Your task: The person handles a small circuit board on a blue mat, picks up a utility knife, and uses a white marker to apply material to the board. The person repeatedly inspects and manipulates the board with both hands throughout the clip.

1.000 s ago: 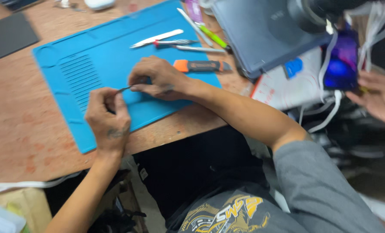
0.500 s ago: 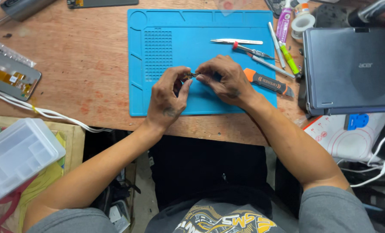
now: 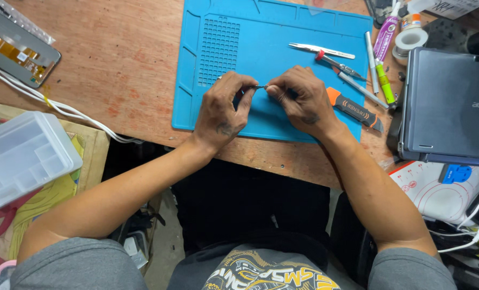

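Over one blue mat [image 3: 282, 37] (wooden bench), two hands [image 3: 223, 110] pinch one thin tool [image 3: 260, 87].

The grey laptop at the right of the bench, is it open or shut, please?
Shut: the laptop lies flat on the wooden bench with its grey lid down, so neither screen nor keyboard shows.

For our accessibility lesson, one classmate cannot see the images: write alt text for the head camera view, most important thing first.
Seen from above, a person's left hand and right hand pinch a thin dark part between their fingertips over a blue work mat on a wooden table. Tweezers, an orange-handled tool and pens lie to the right, beside a closed grey laptop.
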